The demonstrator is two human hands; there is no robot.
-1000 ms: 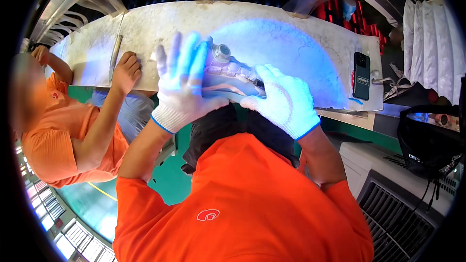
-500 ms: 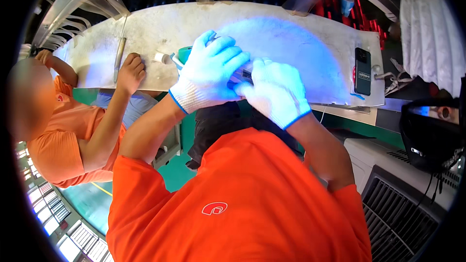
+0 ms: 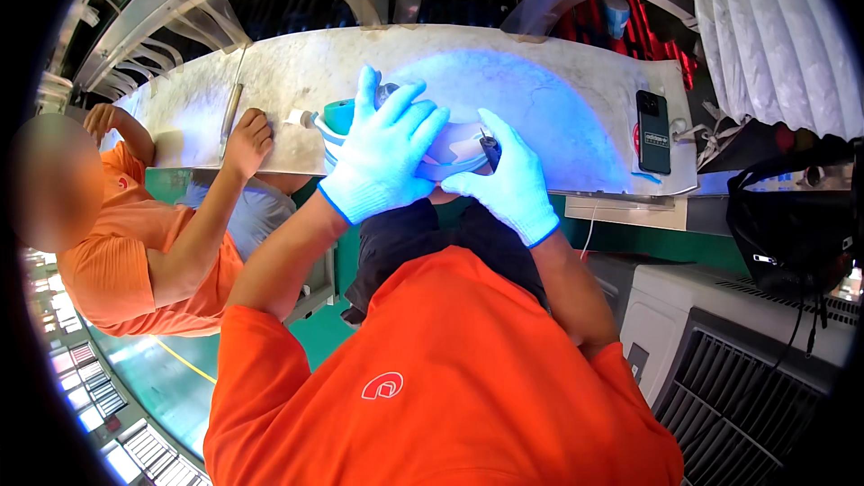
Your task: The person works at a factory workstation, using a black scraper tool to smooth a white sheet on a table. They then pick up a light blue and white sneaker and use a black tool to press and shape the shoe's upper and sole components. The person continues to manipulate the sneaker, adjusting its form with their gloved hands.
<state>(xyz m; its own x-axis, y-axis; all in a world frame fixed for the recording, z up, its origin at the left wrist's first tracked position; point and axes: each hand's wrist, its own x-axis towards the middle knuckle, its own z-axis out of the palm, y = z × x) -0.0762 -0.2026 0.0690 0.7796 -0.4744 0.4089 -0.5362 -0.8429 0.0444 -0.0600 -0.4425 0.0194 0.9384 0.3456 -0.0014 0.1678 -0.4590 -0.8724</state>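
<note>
At the near edge of the long pale bench (image 3: 558,63), both gloved hands worked on one shoe (image 3: 454,151). Left hand (image 3: 382,157) lay flat over the shoe's left part, fingers spread, pressing down rather than clenched. Right hand (image 3: 506,175) cupped the shoe's right end from below, thumb and forefinger pinching a small dark tool (image 3: 490,146) against it. Shoe was pale with a green patch showing past the left fingers, mostly covered by the hands, sitting on the bench edge right in front of the body.

Bench surface was scuffed and mottled grey, lit blue-violet around the shoe. Black phone (image 3: 653,130) lay flat toward the bench's right end, well apart from the shoe. Thin metal rod (image 3: 231,112) lay toward the left end.

A co-worker in an orange shirt sat to the left, bare hand (image 3: 249,135) resting on the bench edge just beside the rod.

Beyond the bench: curved metal frame rails (image 3: 180,9). Right side: white ribbed duct (image 3: 792,36), black bag (image 3: 792,225), grey vented unit (image 3: 747,360). Floor was green.
</note>
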